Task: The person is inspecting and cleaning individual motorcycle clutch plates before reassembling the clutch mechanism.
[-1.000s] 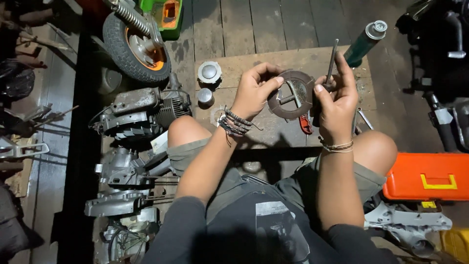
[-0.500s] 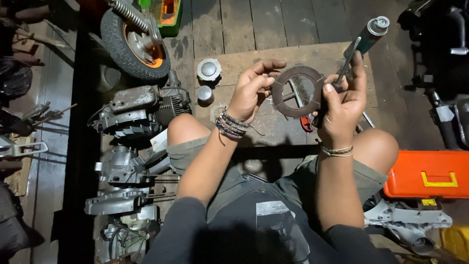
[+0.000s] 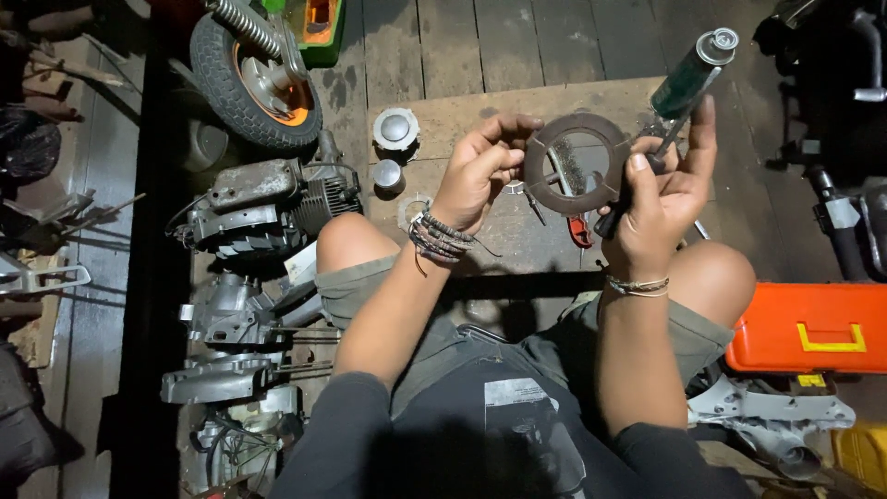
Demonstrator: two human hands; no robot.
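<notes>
1. Two hands hold one part above a wooden board point(image 3: 480, 111) that lies on the plank floor: a flat, dark ring plate point(image 3: 577, 164) with notches round its rim.
2. The left hand point(image 3: 480, 176) pinches the ring plate's left edge between thumb and fingertips, its wrist wrapped in dark braided bands.
3. The right hand point(image 3: 661, 199) is curled shut around a slim dark-handled tool point(image 3: 637, 189), with the thumb pressed against the ring plate's right edge; the tool's shaft points up and away.
4. Through the ring plate's open middle some metal bits on the board show, too small to tell apart.
5. A green tube point(image 3: 688, 74) with a silver cap lies just beyond the right hand.
6. A red-handled tool point(image 3: 579, 231) rests on the board below the ring plate.
7. Two round metal caps point(image 3: 395, 127) sit on the board, left of the left hand.
8. An engine block point(image 3: 268, 199) and a small wheel point(image 3: 254, 79) with an orange hub stand well apart on the left.
9. An orange case point(image 3: 808, 328) lies beside the right knee.
</notes>
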